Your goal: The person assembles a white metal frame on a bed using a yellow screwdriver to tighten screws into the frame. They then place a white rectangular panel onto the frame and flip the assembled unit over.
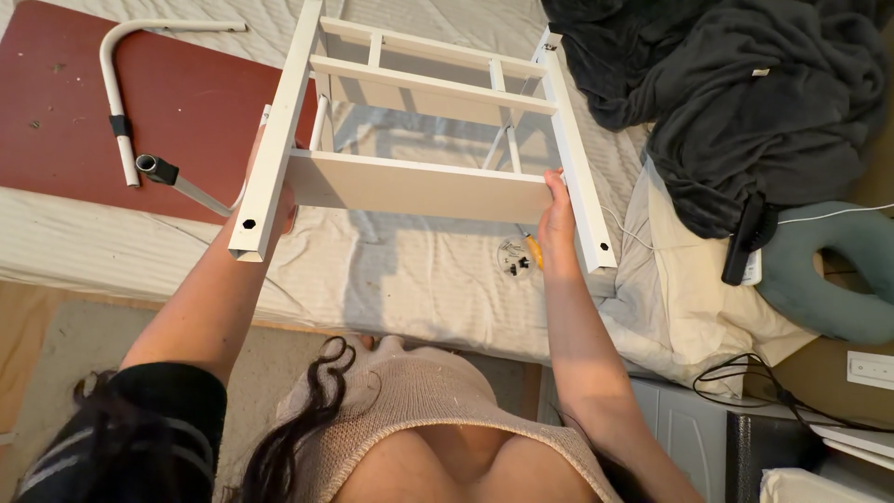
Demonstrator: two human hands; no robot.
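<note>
Over bed [391, 270], hands' grip apparently on frame [419, 186].

A bed [391, 279] bears a red board [186, 112], dark blanket [745, 102] and screwdriver [534, 250].

A dark grey blanket [745, 93] lies beside a teal neck pillow [824, 275] and a reddish-brown board [186, 102].

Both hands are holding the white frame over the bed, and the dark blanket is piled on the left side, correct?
Not quite. The head view shows both hands, left hand and right hand, on the white frame over the bed, but the dark blanket is piled on the right.
</note>
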